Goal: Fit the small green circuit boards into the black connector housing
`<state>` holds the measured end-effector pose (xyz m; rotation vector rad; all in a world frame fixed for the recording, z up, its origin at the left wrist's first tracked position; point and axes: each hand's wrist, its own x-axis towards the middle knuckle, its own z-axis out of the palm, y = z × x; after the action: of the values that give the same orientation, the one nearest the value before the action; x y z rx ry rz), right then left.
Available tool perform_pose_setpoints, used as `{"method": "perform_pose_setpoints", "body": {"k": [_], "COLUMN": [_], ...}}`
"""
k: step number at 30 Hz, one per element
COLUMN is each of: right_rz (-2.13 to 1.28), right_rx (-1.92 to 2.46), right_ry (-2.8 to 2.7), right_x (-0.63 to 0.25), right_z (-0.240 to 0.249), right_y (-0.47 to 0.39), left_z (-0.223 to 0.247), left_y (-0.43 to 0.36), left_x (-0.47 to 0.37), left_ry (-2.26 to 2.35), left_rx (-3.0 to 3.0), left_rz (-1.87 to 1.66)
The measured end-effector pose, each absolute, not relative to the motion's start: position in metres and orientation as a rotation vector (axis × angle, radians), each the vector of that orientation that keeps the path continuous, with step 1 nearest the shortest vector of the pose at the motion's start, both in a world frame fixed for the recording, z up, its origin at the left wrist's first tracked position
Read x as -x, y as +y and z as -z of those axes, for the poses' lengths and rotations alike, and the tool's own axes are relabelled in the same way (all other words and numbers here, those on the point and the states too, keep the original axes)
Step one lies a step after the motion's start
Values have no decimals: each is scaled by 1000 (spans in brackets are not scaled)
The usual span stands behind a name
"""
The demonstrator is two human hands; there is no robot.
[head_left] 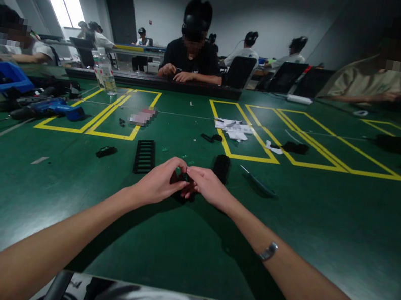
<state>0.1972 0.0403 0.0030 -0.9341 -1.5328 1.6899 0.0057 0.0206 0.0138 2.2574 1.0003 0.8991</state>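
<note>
My left hand (pixel 161 182) and my right hand (pixel 210 186) meet over the green table (pixel 184 249), fingertips pinched together. Between them is a small dark piece with a greenish glint (pixel 185 177), mostly hidden by the fingers, so its kind is unclear. Just beyond the fingertips lie tiny green bits (pixel 184 156). A black slotted rack (pixel 144 157) lies to the left of my hands. Close behind my right hand sits a black ribbed block (pixel 222 166). Further right is a thin screwdriver-like tool (pixel 258 183) with a dark handle. A small black part (pixel 106 151) rests at left.
Yellow tape rectangles mark the table, with crumpled white paper (pixel 235 129) and black scraps (pixel 211 138) among them. At left are a blue power drill (pixel 63 109), a blue bin (pixel 3 76) and a plastic bottle (pixel 108 78). Other people sit across and at both sides.
</note>
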Motion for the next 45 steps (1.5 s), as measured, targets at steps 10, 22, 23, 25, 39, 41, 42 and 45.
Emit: {"method": "perform_pose_setpoints", "body": {"k": [10, 22, 23, 25, 39, 41, 42, 45], "right_rz": [-1666, -1616, -1612, -1607, -1661, -1654, -1649, -1624], "right_rx": [951, 882, 882, 879, 891, 899, 899, 887], "right_ry": [-1583, -1571, -1569, -1574, -1507, -1505, -1505, -1509], "right_x": [-198, -202, -202, -202, -199, -199, -199, -200], "right_z": [-5, 7, 7, 6, 2, 2, 2, 3], "right_y": [39, 42, 41, 41, 40, 40, 40, 41], "left_z": [-11, -15, -16, -18, -12, -14, -14, -14], "left_y": [21, 17, 16, 15, 20, 19, 19, 17], "left_x": [-6, -9, -9, -9, -8, -8, -8, -8], "left_ry": [995, 1055, 1059, 1070, 1065, 1098, 1115, 1108], "left_rx": [-2249, -2375, -2393, -2419, -2389, -2405, -2403, -2325], "left_rz": [-897, -903, -893, -876, -992, -1002, -996, -957]}}
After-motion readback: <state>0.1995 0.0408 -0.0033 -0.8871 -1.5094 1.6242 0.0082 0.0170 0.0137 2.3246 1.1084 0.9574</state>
